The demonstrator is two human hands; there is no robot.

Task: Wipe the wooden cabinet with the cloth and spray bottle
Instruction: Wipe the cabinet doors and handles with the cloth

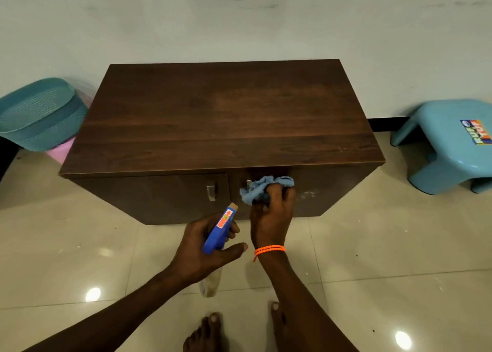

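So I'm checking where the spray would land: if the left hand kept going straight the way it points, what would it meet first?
Probably the cabinet front, near the left door's handle. The left hand aims the spray bottle there; depth is unclear.

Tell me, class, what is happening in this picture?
A person is cleaning a wooden cabinet. The right hand presses a blue cloth against the right door, by its handle. The left hand holds a blue spray bottle, aimed toward the front. White marks remain further right on that door.
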